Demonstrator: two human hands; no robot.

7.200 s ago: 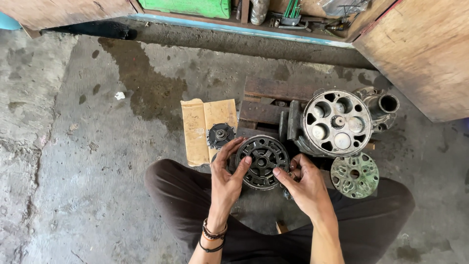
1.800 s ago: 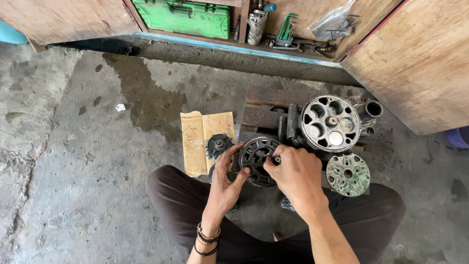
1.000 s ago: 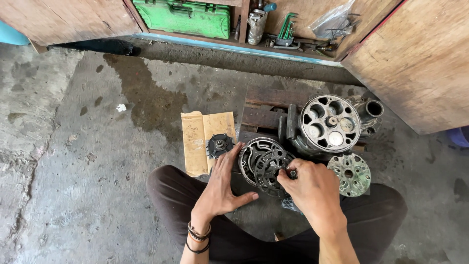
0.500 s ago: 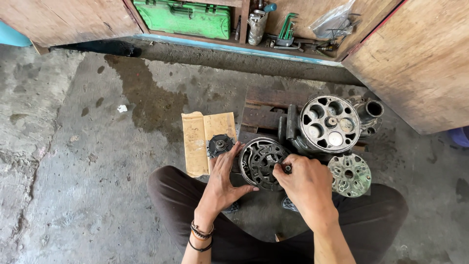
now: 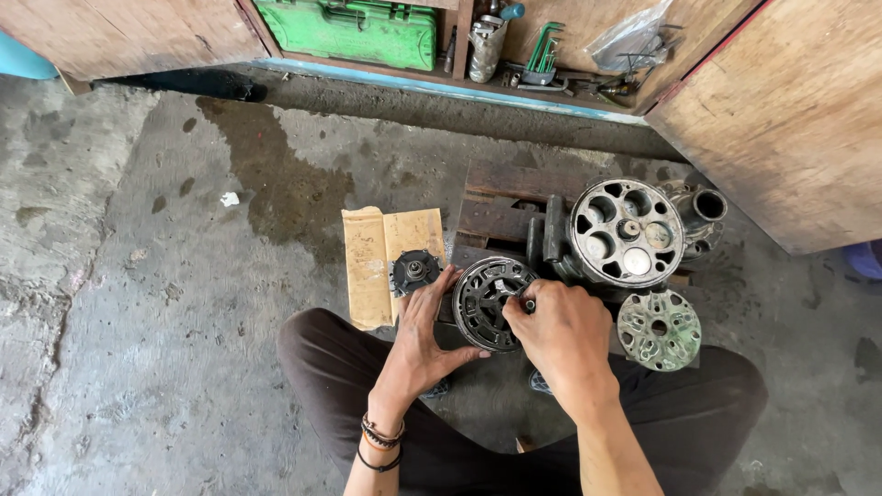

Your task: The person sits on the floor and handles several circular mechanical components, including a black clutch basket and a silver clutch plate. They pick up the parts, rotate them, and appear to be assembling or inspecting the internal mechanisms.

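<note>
- One dark round plate sits in front of my knees, on the near edge of a wooden block. It is a black, greasy metal disc with a ribbed rim and cut-out openings around a central hub.
- My left hand lies at the plate's 8 o'clock, fingers spread, fingertips pressing on its left rim and thumb against its lower edge.
- My right hand is at the plate's 4 o'clock, fingers curled together, pinching something small at the plate's right side; I cannot tell what it is.
- One small black round part rests at the plate's 9 o'clock, on one piece of folded cardboard.
- One large grey cylinder housing, its face full of round bores, stands at 2 o'clock on the block.
- One greenish perforated disc lies at 3 o'clock, beyond my right hand.
- One green toolbox sits at 11 o'clock, far off on a shelf.
</note>
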